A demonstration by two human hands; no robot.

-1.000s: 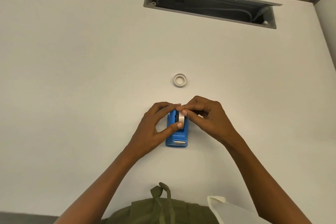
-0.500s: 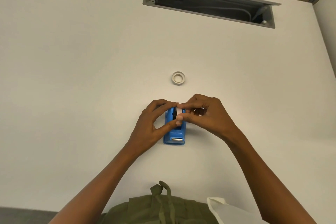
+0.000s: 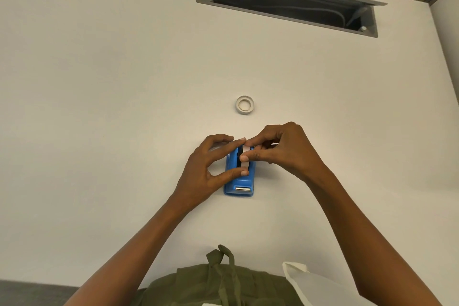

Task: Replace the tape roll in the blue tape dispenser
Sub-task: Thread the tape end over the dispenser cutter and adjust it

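The blue tape dispenser (image 3: 239, 181) lies on the white table (image 3: 99, 107), its metal cutter facing me. A white tape roll (image 3: 246, 156) sits in its slot, mostly hidden by fingers. My left hand (image 3: 206, 169) grips the dispenser from the left, thumb across its top and index finger at the far end. My right hand (image 3: 280, 151) pinches the roll between thumb and index finger from the right. A second white tape roll (image 3: 244, 105) lies flat on the table just beyond the hands.
A grey cable tray opening (image 3: 288, 2) is set into the table at the back. A green bag (image 3: 223, 283) and a white cloth (image 3: 310, 285) sit at the near edge. A wall edge rises at the far right.
The hands and dispenser have stayed in nearly the same place. My right fingers have shifted slightly on the roll in the slot.
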